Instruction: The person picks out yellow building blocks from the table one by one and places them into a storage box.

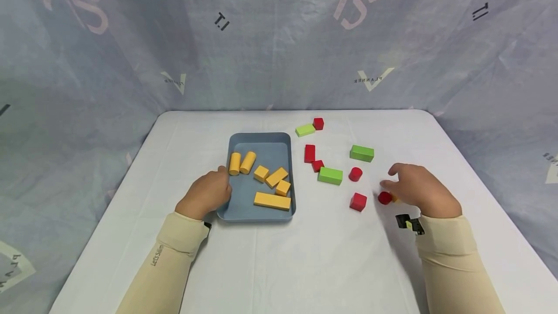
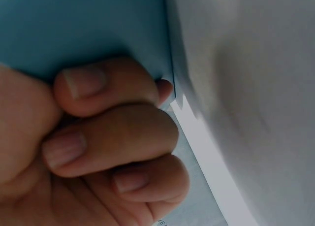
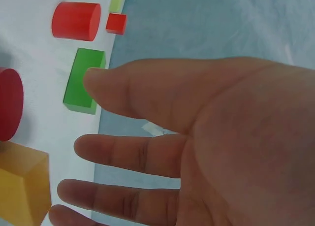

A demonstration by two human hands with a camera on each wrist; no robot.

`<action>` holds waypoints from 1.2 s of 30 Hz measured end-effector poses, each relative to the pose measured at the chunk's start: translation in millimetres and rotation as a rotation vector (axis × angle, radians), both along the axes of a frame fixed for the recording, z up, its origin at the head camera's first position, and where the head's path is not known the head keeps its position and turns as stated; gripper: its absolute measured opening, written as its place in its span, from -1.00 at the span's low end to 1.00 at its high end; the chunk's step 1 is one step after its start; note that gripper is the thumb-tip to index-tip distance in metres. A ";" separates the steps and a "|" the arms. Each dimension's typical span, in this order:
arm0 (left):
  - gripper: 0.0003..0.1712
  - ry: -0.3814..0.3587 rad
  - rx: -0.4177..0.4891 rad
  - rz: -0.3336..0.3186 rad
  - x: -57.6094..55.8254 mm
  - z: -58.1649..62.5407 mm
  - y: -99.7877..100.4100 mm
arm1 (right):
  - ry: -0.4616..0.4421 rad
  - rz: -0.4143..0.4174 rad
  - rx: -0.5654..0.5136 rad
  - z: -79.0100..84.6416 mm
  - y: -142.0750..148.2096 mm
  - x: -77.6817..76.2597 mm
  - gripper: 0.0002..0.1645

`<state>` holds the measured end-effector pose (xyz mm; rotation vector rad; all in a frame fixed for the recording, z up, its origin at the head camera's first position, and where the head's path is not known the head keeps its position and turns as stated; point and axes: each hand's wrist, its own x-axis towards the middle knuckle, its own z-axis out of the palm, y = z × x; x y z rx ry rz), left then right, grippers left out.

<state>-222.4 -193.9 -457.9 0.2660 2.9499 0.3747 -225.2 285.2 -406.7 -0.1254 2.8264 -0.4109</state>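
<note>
A blue-grey tray (image 1: 261, 214) holds several yellow blocks (image 1: 271, 201), some of them cylinders (image 1: 248, 162). My left hand (image 1: 208, 190) grips the tray's left edge; in the left wrist view its fingers (image 2: 118, 137) curl beside the blue wall (image 2: 98, 29). Over on the right, my right hand (image 1: 420, 189) hovers with fingers (image 3: 133, 149) spread, holding nothing. Beneath it lie a red cylinder (image 1: 385, 198) and a yellow block (image 3: 24, 179), the block mostly covered by the hand in the head view. A green block (image 3: 81, 80) shows behind the thumb in the right wrist view.
Between tray and right hand lie green blocks (image 1: 330, 176), a red cube (image 1: 358, 202), a red cylinder (image 1: 355, 174) and other red pieces (image 1: 310, 153). A light green block (image 1: 305, 130) touches a red cube (image 1: 318, 123) near the far edge. Grey cloth (image 1: 270, 38) hangs behind the white table (image 1: 279, 275).
</note>
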 end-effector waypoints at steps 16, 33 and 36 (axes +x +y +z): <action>-0.76 0.007 -0.002 -0.001 -0.4 -1.8 -0.3 | -0.035 -0.047 -0.018 -12.8 6.6 -5.7 -0.37; -0.76 0.005 0.001 0.000 1.2 -0.9 -0.2 | -0.038 -0.063 -0.049 -21.6 8.3 -8.6 -0.74; -0.72 0.011 -0.006 -0.003 1.3 -0.1 0.0 | -0.042 -0.076 -0.057 -24.1 7.8 -9.9 -0.72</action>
